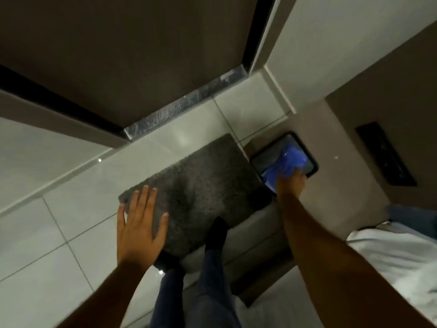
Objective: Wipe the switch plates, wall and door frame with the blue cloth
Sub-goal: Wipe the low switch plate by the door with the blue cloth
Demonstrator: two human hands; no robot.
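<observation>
Right hand (291, 183) is out on the right-side wall (340, 185), fingers curled around the bunched blue cloth (287, 165) and pushing it flat onto a dark glossy switch plate (267, 157) with rounded corners; the cloth covers the plate's right and near part, the upper left of it showing bare. Gripping the cloth in a wad like that puts pressure under the knuckles, which suits a smooth panel. Left hand (139, 223) hangs free out in front, fingers spread and holding nothing, palm turned down above the grey bath mat (196, 192) on the tiled floor (47, 245); it reads as a balance hand, not touching anything as far as I can tell. Further right on the same wall sits a second, narrower dark switch plate (385, 155), well apart from the cloth and not yet reached. Far across the mat stands the dark door (130, 55) with its pale door frame (267, 36) running up on the right, clear of both hands. By my reading this is the first-plate step, with wall and frame to come. A foot in a dark sock (216, 233) is planted on the mat's near edge
</observation>
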